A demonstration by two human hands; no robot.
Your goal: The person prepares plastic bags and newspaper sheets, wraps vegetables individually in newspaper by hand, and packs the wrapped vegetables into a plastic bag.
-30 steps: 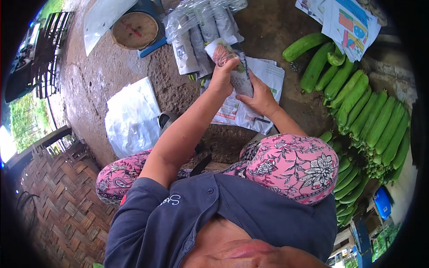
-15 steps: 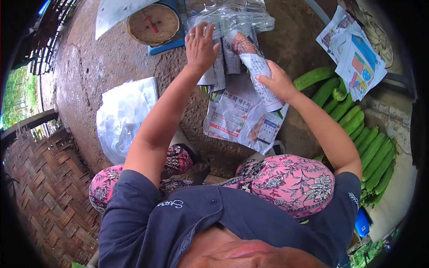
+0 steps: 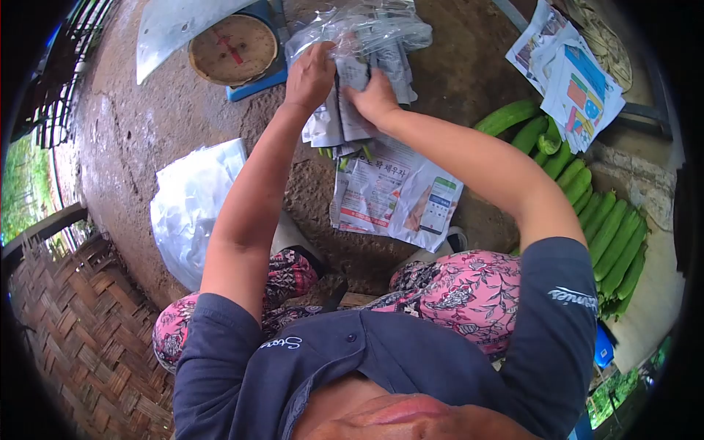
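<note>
Several newspaper-wrapped bundles (image 3: 353, 121) lie side by side, their upper ends in a clear plastic bag (image 3: 396, 33). Green tips of vegetables poke out at their lower ends. My left hand (image 3: 311, 79) is closed on the bag's edge at the left of the bundles, fingertips partly hidden. My right hand (image 3: 375, 99) grips a wrapped bundle among the others, thumb on its near side; the plastic and the hand hide part of it. Below the bundles, a flat newspaper sheet (image 3: 381, 194) is spread on the ground.
A blue scale with a round dial (image 3: 233, 50) stands at upper left. White plastic bags (image 3: 194, 209) lie left of my arm. Long green cucumber-like vegetables (image 3: 605, 238) are piled at right, below a stack of printed papers (image 3: 576, 88). A woven bamboo panel (image 3: 88, 323) is at lower left.
My right hand has carried a wrapped bundle from above the newspaper sheet up and left to the other bundles. My left hand's fingers have curled from lying flat on the plastic.
</note>
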